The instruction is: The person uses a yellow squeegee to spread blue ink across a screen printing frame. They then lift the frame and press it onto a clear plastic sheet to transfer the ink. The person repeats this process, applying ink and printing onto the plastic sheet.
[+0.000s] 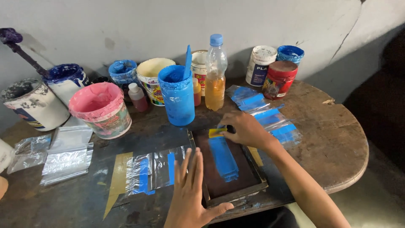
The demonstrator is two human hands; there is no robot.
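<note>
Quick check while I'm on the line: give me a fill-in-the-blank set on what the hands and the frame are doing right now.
1. The right hand holds a small yellow squeegee at the top of a stripe of ____ ink.
2. The left hand lies flat, pressing on the ____ edge of the wooden screen frame.
3. A stick stands in the blue tub; right of it stands a clear plastic bottle with a ____ cap.

Missing words: blue; left; blue
</note>
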